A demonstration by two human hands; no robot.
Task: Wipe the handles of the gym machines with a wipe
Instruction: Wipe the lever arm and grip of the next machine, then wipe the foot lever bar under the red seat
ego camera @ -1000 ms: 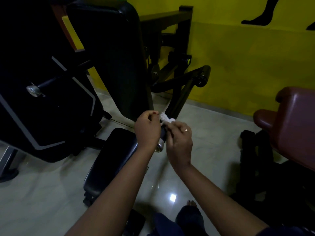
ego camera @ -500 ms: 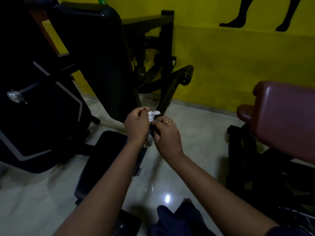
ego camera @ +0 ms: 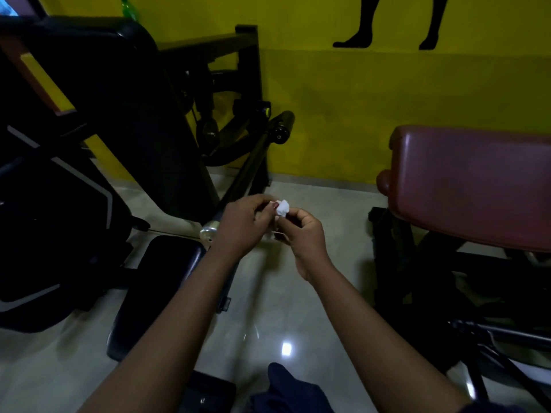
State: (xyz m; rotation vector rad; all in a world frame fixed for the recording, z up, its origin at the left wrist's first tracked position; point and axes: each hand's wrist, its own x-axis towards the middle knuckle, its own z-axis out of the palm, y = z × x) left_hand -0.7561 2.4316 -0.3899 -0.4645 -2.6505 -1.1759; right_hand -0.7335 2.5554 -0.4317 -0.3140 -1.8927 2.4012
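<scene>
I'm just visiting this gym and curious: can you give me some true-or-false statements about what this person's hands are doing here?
1. The left hand and the right hand both pinch the white wipe. True.
2. The wipe is pressed on the chrome-capped handle. False: it is held to the right of it.
3. The pad on the right is maroon. True.
4. The wall is blue. False: it is yellow.
</scene>
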